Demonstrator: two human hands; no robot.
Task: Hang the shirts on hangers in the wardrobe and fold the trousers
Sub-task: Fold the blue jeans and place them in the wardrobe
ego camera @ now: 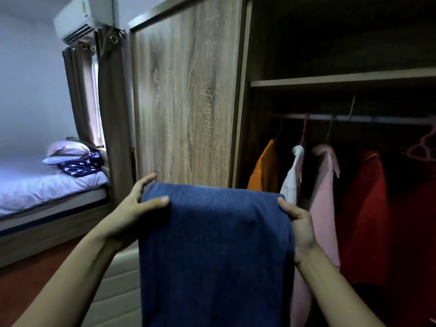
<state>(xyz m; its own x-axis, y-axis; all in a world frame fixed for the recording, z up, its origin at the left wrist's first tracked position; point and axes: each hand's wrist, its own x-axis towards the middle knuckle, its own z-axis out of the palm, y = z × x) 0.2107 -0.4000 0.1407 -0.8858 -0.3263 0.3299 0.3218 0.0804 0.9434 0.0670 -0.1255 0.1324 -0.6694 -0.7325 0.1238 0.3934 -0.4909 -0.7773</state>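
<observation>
In front of the wardrobe (186, 90) door, the left hand (134, 208) pinches one top corner of the blue trousers (212, 244), thumb in front. The right hand (299, 223) grips the other corner, and the cloth hangs between the 2. Inside the wardrobe, 4 shirts (325, 185) hang on the rail (354, 118). The trousers fold seems to be in hand. The next move probably calls for doubling them again with the edges matched.

We count two hands, the left hand (132, 208) and the right hand (299, 223), and one pair of blue trousers (212, 244). Four shirts hang: one orange shirt (264, 171), one white shirt (291, 178), one pink shirt (323, 190) and one red shirt (363, 208). We see one empty pink hanger (422, 147), one bed (47, 185) and one pillow (67, 151).
</observation>
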